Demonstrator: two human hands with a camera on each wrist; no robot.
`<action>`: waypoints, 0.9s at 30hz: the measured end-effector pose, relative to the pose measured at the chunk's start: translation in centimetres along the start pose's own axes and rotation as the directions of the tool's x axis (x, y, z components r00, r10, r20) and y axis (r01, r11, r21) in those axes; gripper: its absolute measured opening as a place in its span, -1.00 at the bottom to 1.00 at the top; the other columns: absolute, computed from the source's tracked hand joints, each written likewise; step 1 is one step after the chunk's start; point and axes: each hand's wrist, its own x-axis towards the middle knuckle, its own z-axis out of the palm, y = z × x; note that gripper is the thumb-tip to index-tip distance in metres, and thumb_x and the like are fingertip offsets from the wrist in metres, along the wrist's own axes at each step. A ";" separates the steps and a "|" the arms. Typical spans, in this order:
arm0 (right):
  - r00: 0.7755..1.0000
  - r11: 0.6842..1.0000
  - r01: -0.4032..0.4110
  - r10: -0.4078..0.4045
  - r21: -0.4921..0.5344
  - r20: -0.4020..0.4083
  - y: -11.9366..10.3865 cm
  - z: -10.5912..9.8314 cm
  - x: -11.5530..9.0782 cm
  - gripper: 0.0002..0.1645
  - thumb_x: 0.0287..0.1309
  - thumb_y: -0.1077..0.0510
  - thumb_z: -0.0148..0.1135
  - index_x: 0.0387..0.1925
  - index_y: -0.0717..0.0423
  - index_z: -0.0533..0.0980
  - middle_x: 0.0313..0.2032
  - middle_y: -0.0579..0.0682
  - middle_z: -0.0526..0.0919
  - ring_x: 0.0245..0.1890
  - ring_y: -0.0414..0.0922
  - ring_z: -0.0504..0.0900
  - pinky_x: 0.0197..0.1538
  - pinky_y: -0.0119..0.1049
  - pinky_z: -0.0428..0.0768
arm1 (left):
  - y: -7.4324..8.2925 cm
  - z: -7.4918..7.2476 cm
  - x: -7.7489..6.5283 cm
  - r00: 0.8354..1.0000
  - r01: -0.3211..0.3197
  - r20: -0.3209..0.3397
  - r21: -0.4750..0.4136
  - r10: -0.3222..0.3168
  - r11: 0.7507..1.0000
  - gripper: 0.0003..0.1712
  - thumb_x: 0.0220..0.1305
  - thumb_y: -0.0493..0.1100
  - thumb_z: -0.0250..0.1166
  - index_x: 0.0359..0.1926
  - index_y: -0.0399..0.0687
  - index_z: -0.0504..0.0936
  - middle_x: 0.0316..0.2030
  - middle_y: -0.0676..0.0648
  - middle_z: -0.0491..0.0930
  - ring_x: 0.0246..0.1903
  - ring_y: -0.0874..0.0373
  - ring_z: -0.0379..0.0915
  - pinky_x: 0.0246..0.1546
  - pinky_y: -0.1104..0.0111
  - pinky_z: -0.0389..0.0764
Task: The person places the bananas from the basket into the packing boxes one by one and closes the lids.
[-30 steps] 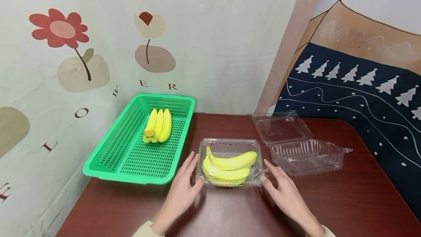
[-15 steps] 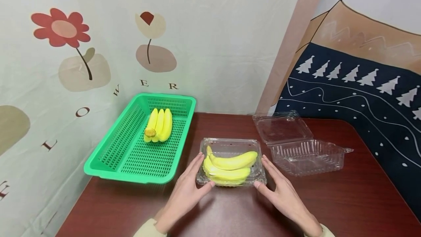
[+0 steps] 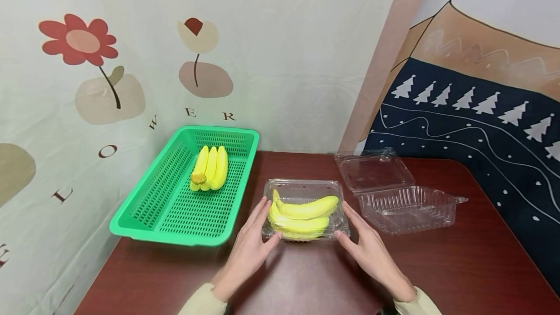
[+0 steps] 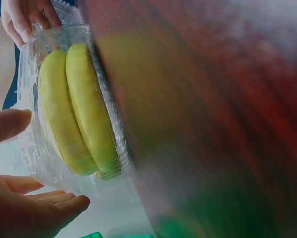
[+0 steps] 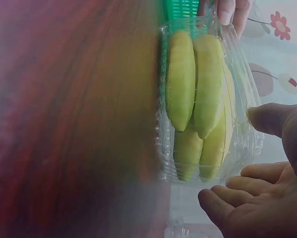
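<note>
A clear plastic clamshell box (image 3: 302,186) stands in front of me with its lid down. Yellow bananas (image 3: 306,208) lie inside it, seen through the plastic in both wrist views. My left hand (image 3: 250,244) is at the box's left side, fingers fairly straight along it and thumb by the front corner. On the other side, my right hand (image 3: 369,247) mirrors it, thumb at the front right corner. In the right wrist view, the right thumb (image 5: 267,119) meets the lid's edge. Whether the box's base touches the table cannot be told.
A green perforated basket (image 3: 175,237) at the left holds a bunch of bananas (image 3: 210,166). Right of the box is a second clear clamshell (image 3: 407,210), its lid folded back. The dark red table (image 3: 481,266) meets a printed cloth wall (image 3: 284,86) behind.
Both thumbs have come inward to the box's front corners, and the fingers lie along its sides. The box has shifted slightly away from me. Basket and second clamshell stay put.
</note>
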 end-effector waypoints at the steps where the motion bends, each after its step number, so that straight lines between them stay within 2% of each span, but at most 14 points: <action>1: 1.000 1.000 -0.005 0.005 0.001 0.001 0.0 0.1 0.2 -0.16 0.28 0.11 0.42 0.50 0.22 0.32 0.48 0.12 0.37 0.44 0.10 0.37 0.31 -0.77 0.06 | -0.1 0.1 0.2 1.000 -0.002 -0.007 0.001 0.002 1.000 -0.09 0.22 -0.18 0.50 0.50 -0.35 0.31 0.54 -0.25 0.21 0.41 -0.26 0.30 0.33 -0.13 0.41; 3: 1.000 1.000 -0.016 0.016 0.000 0.003 0.0 0.2 0.6 -0.16 0.28 0.12 0.42 0.51 0.20 0.32 0.48 0.11 0.37 0.44 0.08 0.37 0.38 -0.58 0.23 | -0.2 0.1 0.4 1.000 -0.007 -0.019 0.003 0.007 1.000 -0.10 0.23 -0.20 0.49 0.50 -0.37 0.31 0.53 -0.27 0.21 0.40 -0.27 0.30 0.32 -0.13 0.42; 5: 1.000 1.000 -0.028 0.028 -0.002 0.008 0.0 0.3 1.1 -0.16 0.29 0.11 0.41 0.52 0.19 0.31 0.49 0.11 0.36 0.44 0.07 0.38 0.41 -0.28 0.36 | -0.3 0.2 0.7 1.000 -0.010 -0.028 0.009 0.010 1.000 -0.11 0.23 -0.20 0.49 0.49 -0.38 0.31 0.53 -0.27 0.21 0.40 -0.28 0.30 0.32 -0.13 0.42; 7: 0.999 0.999 -0.040 0.040 -0.001 0.013 -0.1 0.3 1.4 -0.16 0.31 0.10 0.39 0.52 0.18 0.30 0.49 0.11 0.36 0.44 0.09 0.38 0.38 0.02 0.41 | -0.4 0.3 1.0 0.999 -0.009 -0.033 0.013 0.010 1.000 -0.11 0.23 -0.20 0.48 0.49 -0.39 0.30 0.53 -0.28 0.21 0.40 -0.27 0.31 0.32 -0.12 0.42; 9: 0.999 0.999 -0.049 0.049 0.003 0.018 0.0 0.4 1.8 -0.16 0.32 0.10 0.38 0.53 0.20 0.29 0.50 0.13 0.34 0.44 0.12 0.38 0.36 0.17 0.41 | -0.4 0.3 1.3 0.999 -0.005 -0.035 0.013 0.005 1.000 -0.11 0.23 -0.19 0.47 0.49 -0.39 0.30 0.53 -0.28 0.21 0.41 -0.27 0.30 0.34 -0.11 0.41; 18: 0.999 0.998 -0.053 0.052 0.029 0.013 0.1 0.9 3.1 -0.16 0.35 0.11 0.35 0.53 0.27 0.26 0.51 0.20 0.30 0.45 0.18 0.35 0.39 0.20 0.38 | -0.5 0.1 2.4 0.999 0.023 -0.034 0.001 -0.023 1.000 -0.09 0.25 -0.17 0.43 0.52 -0.38 0.25 0.56 -0.29 0.14 0.46 -0.25 0.20 0.39 -0.12 0.34; 27: 0.997 0.996 -0.069 0.068 0.048 0.021 0.0 0.5 2.5 -0.12 0.35 0.05 0.35 0.55 0.26 0.23 0.55 0.17 0.23 0.50 0.13 0.27 0.41 0.19 0.33 | -0.4 -0.1 2.3 0.999 0.019 -0.041 0.008 -0.019 1.000 -0.06 0.25 -0.12 0.42 0.54 -0.34 0.22 0.59 -0.24 0.09 0.51 -0.20 0.11 0.39 -0.13 0.33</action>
